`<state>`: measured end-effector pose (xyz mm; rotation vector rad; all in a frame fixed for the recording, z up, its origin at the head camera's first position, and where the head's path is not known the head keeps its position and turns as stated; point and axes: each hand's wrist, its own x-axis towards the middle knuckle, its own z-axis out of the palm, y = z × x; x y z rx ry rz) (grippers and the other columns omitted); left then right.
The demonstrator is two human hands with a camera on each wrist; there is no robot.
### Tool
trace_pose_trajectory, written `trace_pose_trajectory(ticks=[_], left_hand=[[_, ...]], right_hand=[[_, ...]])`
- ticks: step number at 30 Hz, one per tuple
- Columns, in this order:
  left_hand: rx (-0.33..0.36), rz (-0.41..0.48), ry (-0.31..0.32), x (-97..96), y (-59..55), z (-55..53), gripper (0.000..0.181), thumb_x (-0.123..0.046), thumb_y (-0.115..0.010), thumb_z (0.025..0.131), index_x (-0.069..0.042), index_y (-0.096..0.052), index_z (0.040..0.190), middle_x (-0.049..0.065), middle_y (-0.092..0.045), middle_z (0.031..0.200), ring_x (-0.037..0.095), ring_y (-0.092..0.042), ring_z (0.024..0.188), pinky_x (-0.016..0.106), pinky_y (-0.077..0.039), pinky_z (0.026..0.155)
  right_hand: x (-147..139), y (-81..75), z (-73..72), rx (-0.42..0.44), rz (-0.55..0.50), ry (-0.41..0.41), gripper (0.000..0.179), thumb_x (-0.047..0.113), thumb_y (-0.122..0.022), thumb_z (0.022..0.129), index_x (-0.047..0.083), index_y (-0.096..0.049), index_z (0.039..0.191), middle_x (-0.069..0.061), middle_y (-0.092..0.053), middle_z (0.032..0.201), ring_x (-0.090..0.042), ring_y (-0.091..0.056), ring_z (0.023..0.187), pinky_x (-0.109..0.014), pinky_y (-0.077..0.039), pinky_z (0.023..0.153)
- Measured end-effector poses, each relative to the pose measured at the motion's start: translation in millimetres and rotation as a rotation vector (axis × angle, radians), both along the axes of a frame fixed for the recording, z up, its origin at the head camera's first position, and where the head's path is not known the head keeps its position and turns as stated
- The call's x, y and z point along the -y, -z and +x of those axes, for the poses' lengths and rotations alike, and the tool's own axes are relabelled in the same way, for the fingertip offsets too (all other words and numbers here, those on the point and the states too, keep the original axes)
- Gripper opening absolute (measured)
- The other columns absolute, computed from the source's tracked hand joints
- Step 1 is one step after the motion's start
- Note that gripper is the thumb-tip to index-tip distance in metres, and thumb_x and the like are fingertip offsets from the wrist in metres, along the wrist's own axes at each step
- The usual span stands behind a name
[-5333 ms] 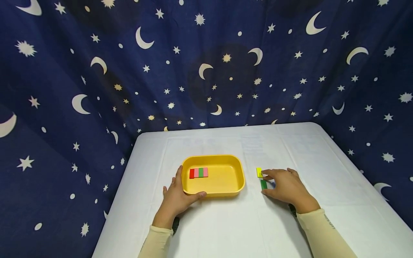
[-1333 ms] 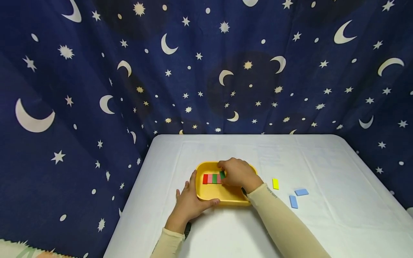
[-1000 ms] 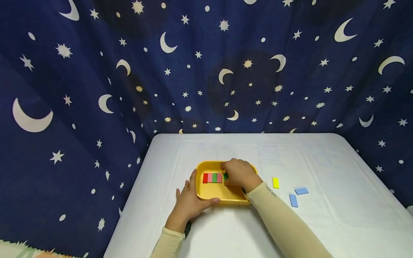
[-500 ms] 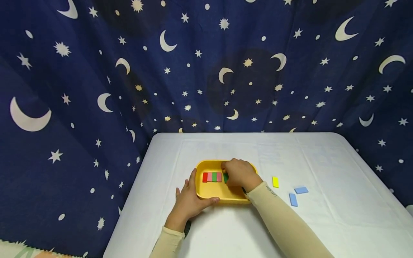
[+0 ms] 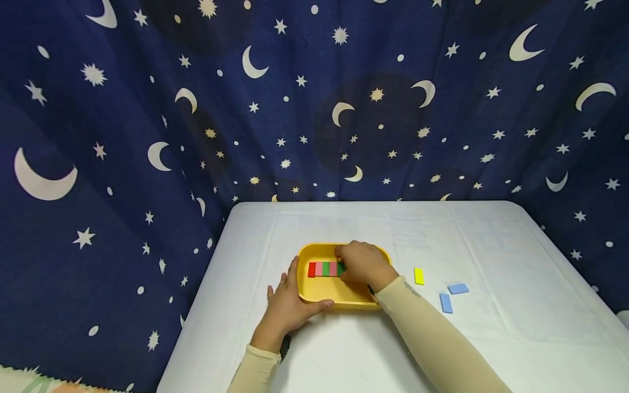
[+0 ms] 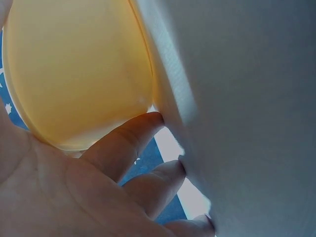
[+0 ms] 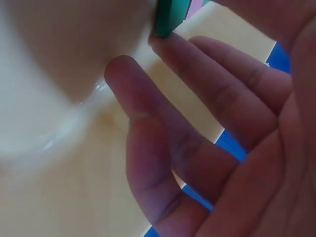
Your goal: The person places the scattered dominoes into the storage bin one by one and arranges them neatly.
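Person in cream long sleeves (image 5: 444,335) works w/ both bare hands at a shallow, round-cornered yellow tray (image 5: 344,293) on a tbl covered in white cloth (image 5: 496,245). R hand (image 5: 366,265), reaching inside the tray, pinches a dark green flat rect. tile (image 5: 340,268) btwn thumb & finger; R-wrist cam has one fingertip against the tile's end, another finger well clear of it. The tile sits at the R end of a row, right beside its neighbor; w/ the hand covering part, can't tell if it lies flat on the tray floor. Row, L to R: red rect. tile (image 5: 312,269), pink rect. tile (image 5: 319,268), mid-green rect. tile (image 5: 326,269), second pink tile (image 5: 333,269).

L hand (image 5: 285,311) steadies the tray's near L corner, thumb & fingers spread wide apart, thumb along the near wall, forefinger at the L wall; a dark band (image 5: 285,347) circles that wrist.

On the cloth, R of the tray: a yellow rect. tile (image 5: 419,276), nearest, then two light blue rect. tiles, one set crosswise (image 5: 458,289), the other pointing toward the person (image 5: 446,303), just apart. Bkgd: navy curtain (image 5: 304,60) w/ pale moons, stars & dots.
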<state>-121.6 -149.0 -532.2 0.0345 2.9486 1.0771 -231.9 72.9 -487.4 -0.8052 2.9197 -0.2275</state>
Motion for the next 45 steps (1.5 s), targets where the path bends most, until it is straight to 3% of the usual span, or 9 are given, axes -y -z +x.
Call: trace_pose_trajectory(ticks=[13, 22, 27, 33, 38, 42, 45], left_hand=[[-0.007, 0.0, 0.003, -1.1, -1.4, -0.2, 0.146, -0.093, -0.075, 0.062, -0.022, -0.009, 0.171, 0.015, -0.057, 0.152, 0.045, -0.036, 0.151, 0.081, -0.01, 0.115], [-0.009, 0.002, 0.004, -2.3, -0.8, 0.6, 0.146, -0.095, -0.073, 0.061, -0.024, -0.008, 0.171, 0.015, -0.057, 0.152, 0.045, -0.036, 0.151, 0.08, -0.009, 0.116], [-0.008, 0.003, 0.005, -1.9, 0.0, 0.6, 0.146, -0.095, -0.073, 0.061, -0.027, -0.006, 0.171, 0.014, -0.056, 0.153, 0.045, -0.036, 0.151, 0.08, -0.01, 0.116], [-0.015, -0.001, 0.002, -0.3, -0.3, 0.7, 0.145, -0.093, -0.075, 0.062, -0.027, -0.006, 0.171, 0.015, -0.056, 0.153, 0.044, -0.035, 0.152, 0.08, -0.009, 0.116], [-0.011, 0.001, 0.0, -1.1, 0.6, 1.2, 0.145, -0.091, -0.077, 0.062, -0.026, -0.007, 0.171, 0.016, -0.056, 0.153, 0.045, -0.035, 0.152, 0.081, -0.009, 0.116], [0.001, 0.002, -0.003, -2.5, 1.2, 1.4, 0.145, -0.09, -0.078, 0.062, -0.027, -0.006, 0.171, 0.016, -0.054, 0.155, 0.045, -0.034, 0.153, 0.08, -0.007, 0.117], [0.009, 0.0, -0.005, -3.6, 1.3, 1.8, 0.146, -0.091, -0.077, 0.061, -0.027, -0.005, 0.171, 0.016, -0.052, 0.156, 0.044, -0.032, 0.153, 0.079, -0.006, 0.117]], right_hand=[[0.3, 3.5, -1.4, 0.006, -0.008, 0.005, 0.046, 0.032, -0.096, 0.076, 0.02, -0.076, 0.115, 0.008, -0.074, 0.1, -0.013, -0.06, 0.079, -0.04, -0.058, 0.08], [-0.8, 3.4, 1.0, 0.009, -0.016, 0.023, 0.043, 0.039, -0.095, 0.076, 0.021, -0.074, 0.109, 0.011, -0.066, 0.085, -0.015, -0.058, 0.073, -0.037, -0.052, 0.069], [-2.4, 0.2, 5.8, 0.014, -0.018, 0.032, 0.049, 0.048, -0.091, 0.08, 0.021, -0.073, 0.116, 0.011, -0.065, 0.084, -0.016, -0.058, 0.073, -0.038, -0.051, 0.067], [-11.9, -19.7, 16.7, -0.017, -0.069, 0.061, 0.061, 0.05, -0.087, 0.084, 0.018, -0.072, 0.133, 0.003, -0.075, 0.113, -0.021, -0.067, 0.097, -0.049, -0.058, 0.085], [-29.1, -40.6, 27.0, -0.094, -0.141, 0.064, 0.061, 0.05, -0.085, 0.086, 0.016, -0.071, 0.134, -0.003, -0.072, 0.126, -0.024, -0.069, 0.106, -0.051, -0.058, 0.09], [-44.2, -50.1, 33.8, -0.169, -0.142, 0.068, 0.067, 0.057, -0.083, 0.086, 0.018, -0.069, 0.139, -0.005, -0.066, 0.139, -0.031, -0.065, 0.121, -0.057, -0.051, 0.099], [-55.7, -51.2, 37.6, -0.2, -0.142, 0.082, 0.077, 0.063, -0.081, 0.084, 0.022, -0.063, 0.147, -0.008, -0.056, 0.154, -0.039, -0.049, 0.142, -0.067, -0.039, 0.109]])
